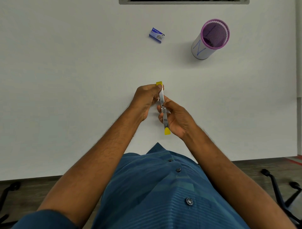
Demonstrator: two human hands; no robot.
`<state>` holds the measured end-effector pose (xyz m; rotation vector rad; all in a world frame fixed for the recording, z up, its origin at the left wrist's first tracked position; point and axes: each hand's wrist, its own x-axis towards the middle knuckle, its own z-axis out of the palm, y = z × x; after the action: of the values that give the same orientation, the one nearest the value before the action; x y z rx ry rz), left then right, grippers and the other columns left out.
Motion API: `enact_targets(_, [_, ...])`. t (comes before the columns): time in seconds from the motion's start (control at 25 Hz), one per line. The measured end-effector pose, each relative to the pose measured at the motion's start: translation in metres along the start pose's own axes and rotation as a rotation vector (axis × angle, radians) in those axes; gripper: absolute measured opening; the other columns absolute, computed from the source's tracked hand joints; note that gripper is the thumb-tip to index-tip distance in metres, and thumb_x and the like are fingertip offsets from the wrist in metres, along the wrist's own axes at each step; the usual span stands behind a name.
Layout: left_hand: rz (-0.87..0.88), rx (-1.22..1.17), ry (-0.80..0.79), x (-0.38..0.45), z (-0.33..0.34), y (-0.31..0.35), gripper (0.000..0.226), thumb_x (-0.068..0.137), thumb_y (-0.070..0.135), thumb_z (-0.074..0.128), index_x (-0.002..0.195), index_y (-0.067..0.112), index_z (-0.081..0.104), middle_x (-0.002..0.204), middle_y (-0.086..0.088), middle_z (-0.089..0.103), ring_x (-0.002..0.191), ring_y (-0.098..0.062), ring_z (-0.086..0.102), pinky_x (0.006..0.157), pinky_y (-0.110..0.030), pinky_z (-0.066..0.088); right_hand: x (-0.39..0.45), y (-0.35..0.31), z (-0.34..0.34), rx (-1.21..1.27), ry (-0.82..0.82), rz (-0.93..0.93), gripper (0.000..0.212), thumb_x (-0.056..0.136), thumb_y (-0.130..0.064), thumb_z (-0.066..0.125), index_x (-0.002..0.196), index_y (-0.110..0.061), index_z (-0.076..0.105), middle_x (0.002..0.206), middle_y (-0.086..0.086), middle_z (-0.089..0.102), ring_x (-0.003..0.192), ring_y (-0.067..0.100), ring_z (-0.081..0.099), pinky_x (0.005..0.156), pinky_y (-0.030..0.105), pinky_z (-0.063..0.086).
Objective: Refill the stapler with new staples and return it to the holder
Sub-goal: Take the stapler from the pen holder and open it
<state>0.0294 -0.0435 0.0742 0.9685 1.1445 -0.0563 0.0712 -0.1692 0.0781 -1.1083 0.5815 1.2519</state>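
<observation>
A metal stapler with yellow ends is swung open into one long line above the white table. My left hand pinches its far yellow end. My right hand grips its near half around the hinge, and the near yellow tip sticks out below my palm. A small blue staple box lies shut on the table further back. To the right of it stands the holder, a purple mesh cup wrapped in white paper.
The table's near edge runs just in front of my blue shirt. Black chair legs stand on the floor at right and left. A grey framed panel sits at the table's far edge.
</observation>
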Motion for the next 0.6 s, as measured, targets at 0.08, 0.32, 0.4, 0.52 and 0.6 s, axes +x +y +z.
enact_targets(0.08, [-0.009, 0.058, 0.027, 0.0017, 0.0001, 0.0005, 0.033, 0.099, 0.025, 0.064, 0.121, 0.001, 0.071, 0.122, -0.022, 0.07, 0.117, -0.036, 0.066, 0.108, -0.044, 0.052, -0.0001, 0.0001, 0.0005, -0.001, 0.003, 0.009, 0.034, 0.101, -0.011, 0.053, 0.133, -0.006, 0.061, 0.088, 0.008, 0.067, 0.078, 0.014, 0.064, 0.061, 0.024, 0.051])
enact_targets(0.32, [-0.037, 0.083, 0.05, 0.0041, 0.0011, -0.0008, 0.037, 0.099, 0.028, 0.064, 0.123, 0.001, 0.069, 0.122, -0.021, 0.07, 0.111, -0.034, 0.068, 0.101, -0.045, 0.056, 0.0025, 0.0019, -0.0002, -0.053, 0.036, -0.001, 0.031, 0.101, -0.018, 0.057, 0.129, -0.009, 0.064, 0.106, 0.012, 0.068, 0.086, 0.017, 0.068, 0.064, 0.026, 0.054])
enact_targets(0.4, [-0.036, 0.074, 0.039, 0.0047, 0.0007, -0.0026, 0.036, 0.1, 0.027, 0.063, 0.122, 0.0, 0.069, 0.122, -0.021, 0.07, 0.107, -0.032, 0.069, 0.1, -0.043, 0.057, 0.0039, 0.0028, -0.0004, -0.091, 0.071, -0.014, 0.03, 0.1, -0.019, 0.058, 0.128, -0.009, 0.065, 0.11, 0.013, 0.069, 0.084, 0.017, 0.072, 0.062, 0.027, 0.055])
enact_targets(0.52, [-0.044, 0.057, 0.035, 0.0069, -0.0013, -0.0053, 0.034, 0.1, 0.026, 0.062, 0.122, 0.001, 0.069, 0.12, -0.021, 0.071, 0.108, -0.034, 0.071, 0.095, -0.041, 0.06, 0.0068, 0.0027, -0.0026, -0.185, 0.12, -0.063, 0.031, 0.1, -0.017, 0.057, 0.13, -0.012, 0.065, 0.115, 0.012, 0.072, 0.081, 0.015, 0.076, 0.063, 0.028, 0.058])
enact_targets(0.6, [-0.032, 0.038, 0.023, 0.0079, -0.0025, -0.0064, 0.026, 0.1, 0.025, 0.063, 0.113, 0.005, 0.072, 0.112, -0.017, 0.074, 0.101, -0.03, 0.072, 0.083, -0.034, 0.063, 0.0079, 0.0034, -0.0054, -0.317, 0.13, -0.138, 0.029, 0.103, -0.016, 0.054, 0.13, -0.016, 0.065, 0.118, 0.008, 0.072, 0.086, 0.016, 0.076, 0.068, 0.029, 0.059])
